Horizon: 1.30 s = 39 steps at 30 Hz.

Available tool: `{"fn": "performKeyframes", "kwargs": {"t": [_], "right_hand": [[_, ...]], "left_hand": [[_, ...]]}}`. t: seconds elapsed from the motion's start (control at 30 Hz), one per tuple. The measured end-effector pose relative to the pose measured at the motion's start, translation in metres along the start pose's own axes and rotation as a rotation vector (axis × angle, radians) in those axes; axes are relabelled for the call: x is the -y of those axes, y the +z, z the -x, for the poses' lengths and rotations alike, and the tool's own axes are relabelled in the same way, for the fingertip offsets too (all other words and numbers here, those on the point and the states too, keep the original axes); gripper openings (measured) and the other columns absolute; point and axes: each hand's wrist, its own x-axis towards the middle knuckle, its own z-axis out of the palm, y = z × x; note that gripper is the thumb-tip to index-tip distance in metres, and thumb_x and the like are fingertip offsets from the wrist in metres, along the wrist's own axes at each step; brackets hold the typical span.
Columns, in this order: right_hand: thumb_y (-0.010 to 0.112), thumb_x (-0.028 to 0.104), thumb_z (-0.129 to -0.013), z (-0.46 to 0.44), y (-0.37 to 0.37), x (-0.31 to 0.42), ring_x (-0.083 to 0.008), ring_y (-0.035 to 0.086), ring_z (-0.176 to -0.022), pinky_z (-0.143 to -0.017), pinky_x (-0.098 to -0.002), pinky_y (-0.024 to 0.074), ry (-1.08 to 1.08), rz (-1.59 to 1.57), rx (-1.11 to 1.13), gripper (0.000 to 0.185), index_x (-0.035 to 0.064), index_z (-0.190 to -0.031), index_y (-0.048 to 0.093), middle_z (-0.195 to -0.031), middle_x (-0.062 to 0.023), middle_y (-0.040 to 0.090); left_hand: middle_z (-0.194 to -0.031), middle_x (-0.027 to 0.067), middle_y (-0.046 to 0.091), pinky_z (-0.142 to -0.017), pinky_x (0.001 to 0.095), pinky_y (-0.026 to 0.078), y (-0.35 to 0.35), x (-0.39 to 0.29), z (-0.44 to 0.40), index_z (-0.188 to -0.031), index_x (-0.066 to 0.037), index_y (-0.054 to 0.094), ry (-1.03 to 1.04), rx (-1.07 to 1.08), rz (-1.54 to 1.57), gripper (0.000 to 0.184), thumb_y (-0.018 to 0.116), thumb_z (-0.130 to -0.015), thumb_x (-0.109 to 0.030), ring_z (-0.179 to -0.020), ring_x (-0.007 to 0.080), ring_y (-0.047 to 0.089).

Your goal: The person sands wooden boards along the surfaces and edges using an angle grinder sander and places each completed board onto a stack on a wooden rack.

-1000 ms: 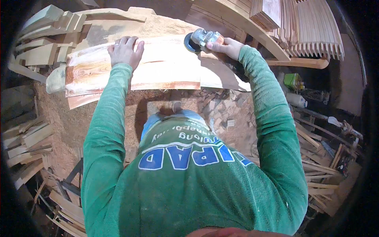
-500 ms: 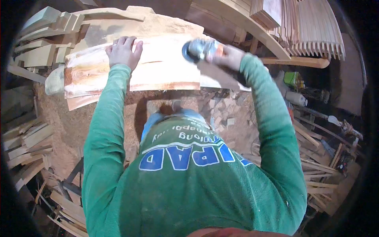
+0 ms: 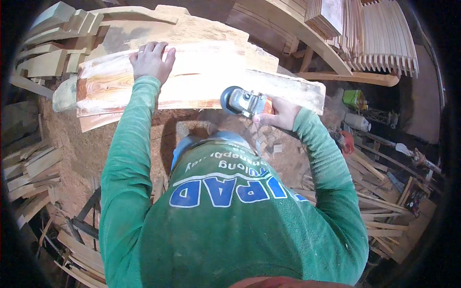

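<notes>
A wide wooden board (image 3: 192,86) with pale and reddish-brown grain lies across the workbench, brightly lit. My left hand (image 3: 152,60) rests on its far part, fingers stretched toward the far edge and thumb apart. An angle grinder (image 3: 247,102) with a round dark disc is in my right hand (image 3: 281,114), which is closed around its orange body. The disc is at the board's near right corner; whether it touches the wood I cannot tell. Beneath the board's left end, the edge of another reddish board (image 3: 98,123) sticks out.
Cut wood pieces (image 3: 50,62) are stacked at the left end of the bench (image 3: 293,89). Thin slats (image 3: 384,38) stand in a row at the upper right. Wood scraps (image 3: 271,139) litter the floor, and more offcuts lie on both sides of me.
My right hand has brought the angle grinder nearer to me, from the board's far right part to its near right corner. My left hand stays in about the same place.
</notes>
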Motion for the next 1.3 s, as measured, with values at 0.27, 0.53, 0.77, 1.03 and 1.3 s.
{"fn": "performKeyframes", "kwargs": {"t": [0.27,0.53,0.77,1.03,1.3], "right_hand": [[0.076,0.064,-0.085,-0.077,-0.032,0.022,-0.0278,0.068,-0.113,-0.1,-0.0394,0.0522,0.124,-0.014,0.126,0.076,0.0052,-0.132,0.067,-0.122,-0.0178,0.072],[0.069,0.075,-0.085,-0.091,-0.061,-0.016,-0.0222,0.065,-0.094,-0.09,-0.0387,0.0528,0.242,-0.091,-0.06,0.079,0.008,-0.126,0.069,-0.106,-0.0097,0.071],[0.077,0.054,-0.09,-0.015,-0.005,-0.002,-0.0222,0.067,-0.111,-0.1,-0.0366,0.0514,0.094,-0.091,-0.117,0.067,0.0058,-0.135,0.064,-0.119,-0.0126,0.073],[0.078,0.054,-0.088,-0.01,0.066,0.031,-0.0288,0.067,-0.116,-0.106,-0.0397,0.0498,0.219,-0.278,-0.122,0.075,0.0006,-0.138,0.06,-0.124,-0.0191,0.071],[0.078,0.048,-0.092,-0.001,0.044,0.017,-0.0214,0.065,-0.114,-0.103,-0.0378,0.0506,0.267,-0.263,-0.099,0.072,0.0,-0.141,0.056,-0.122,-0.0133,0.07]], "left_hand": [[-0.132,0.0046,0.066,-0.113,0.0551,0.033,-0.005,-0.001,0.0,-0.128,-0.021,0.07,-0.008,0.026,0.034,0.045,0.054,-0.099,-0.052,-0.13,0.025,0.056],[-0.133,0.0044,0.066,-0.112,0.0561,0.033,-0.002,0.0,-0.001,-0.129,-0.021,0.069,-0.005,0.015,0.008,0.045,0.054,-0.1,-0.052,-0.13,0.025,0.057],[-0.132,0.0041,0.067,-0.111,0.0561,0.034,0.003,0.002,0.001,-0.129,-0.021,0.069,0.016,-0.012,-0.022,0.046,0.053,-0.1,-0.053,-0.129,0.025,0.057],[-0.133,0.0059,0.066,-0.112,0.0561,0.033,0.001,0.002,0.002,-0.129,-0.021,0.069,0.02,0.003,0.034,0.046,0.052,-0.1,-0.052,-0.13,0.0262,0.057],[-0.135,0.0067,0.065,-0.113,0.0559,0.031,-0.003,0.001,-0.001,-0.13,-0.02,0.068,0.013,0.029,0.036,0.047,0.051,-0.101,-0.052,-0.132,0.0263,0.055]]}}
